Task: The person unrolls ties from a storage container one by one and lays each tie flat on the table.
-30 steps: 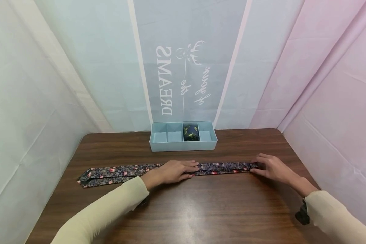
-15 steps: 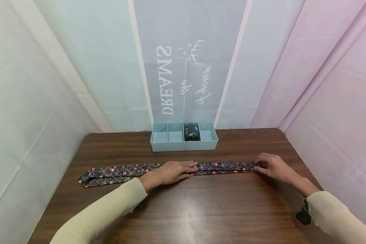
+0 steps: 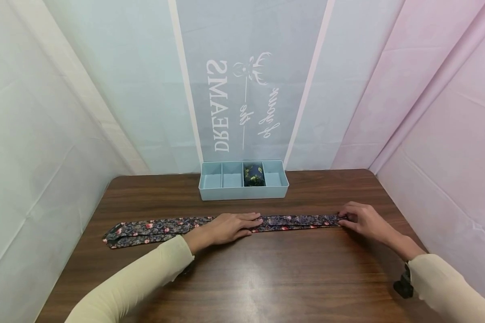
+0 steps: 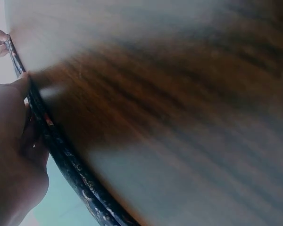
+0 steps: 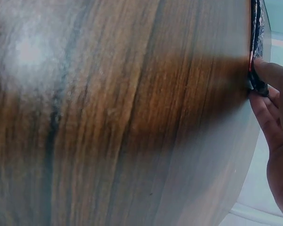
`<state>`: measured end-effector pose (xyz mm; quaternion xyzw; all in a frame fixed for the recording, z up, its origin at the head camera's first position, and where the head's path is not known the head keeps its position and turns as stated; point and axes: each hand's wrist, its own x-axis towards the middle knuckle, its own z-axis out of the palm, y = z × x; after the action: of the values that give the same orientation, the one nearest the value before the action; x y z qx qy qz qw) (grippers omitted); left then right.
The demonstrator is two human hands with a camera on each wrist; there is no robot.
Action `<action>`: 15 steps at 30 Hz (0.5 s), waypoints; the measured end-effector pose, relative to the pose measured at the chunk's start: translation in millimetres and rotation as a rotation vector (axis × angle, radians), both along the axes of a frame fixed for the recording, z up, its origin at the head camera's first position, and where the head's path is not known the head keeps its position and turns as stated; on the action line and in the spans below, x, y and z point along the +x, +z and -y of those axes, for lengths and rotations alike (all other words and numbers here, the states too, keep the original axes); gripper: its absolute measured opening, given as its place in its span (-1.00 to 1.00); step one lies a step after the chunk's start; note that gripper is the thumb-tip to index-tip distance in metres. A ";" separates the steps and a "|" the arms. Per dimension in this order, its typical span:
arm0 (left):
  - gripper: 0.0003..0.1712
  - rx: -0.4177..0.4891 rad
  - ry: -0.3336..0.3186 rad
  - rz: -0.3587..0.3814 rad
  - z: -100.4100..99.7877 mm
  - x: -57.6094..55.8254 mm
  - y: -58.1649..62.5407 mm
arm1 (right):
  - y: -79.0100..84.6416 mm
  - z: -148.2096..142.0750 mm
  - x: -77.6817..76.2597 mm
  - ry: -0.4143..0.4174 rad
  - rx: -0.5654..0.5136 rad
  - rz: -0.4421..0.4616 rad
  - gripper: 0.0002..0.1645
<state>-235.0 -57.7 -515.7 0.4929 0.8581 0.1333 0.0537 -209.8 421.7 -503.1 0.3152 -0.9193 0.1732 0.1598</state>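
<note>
A dark necktie (image 3: 295, 220) with pink and red flowers lies folded lengthwise across the table, its wide pointed end at the left. Near its middle, my left hand (image 3: 228, 228) rests on top with fairly straight fingers, covering part of the fabric. At the tie's right end, my right hand (image 3: 363, 220) pinches the fabric between thumb and fingers. The right wrist view shows that right thumb (image 5: 269, 70) on the near side of the tie end (image 5: 257, 80). In the left wrist view, the tie (image 4: 68, 160) runs past the left hand (image 4: 19, 146).
Behind the tie stands a light blue box (image 3: 243, 194) with several compartments in a row. One compartment, third from the left, holds a rolled dark cloth (image 3: 253, 176) with yellow-green flowers. Curtains (image 3: 145, 89) close off the back and sides of the brown wooden table (image 3: 291, 273).
My right hand has shifted slightly to the right, and the tie's right end with it. My left hand stays on the tie almost unmoved.
</note>
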 end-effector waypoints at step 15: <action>-0.43 -0.018 0.013 -0.025 9.1 3.6 2.6 | 1.3 -3.2 0.4 -0.039 0.022 0.038 -0.74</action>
<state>-231.3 -66.9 -513.1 0.4886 0.8630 0.1196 0.0465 -209.5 424.9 -501.9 0.2954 -0.9300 0.1659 0.1421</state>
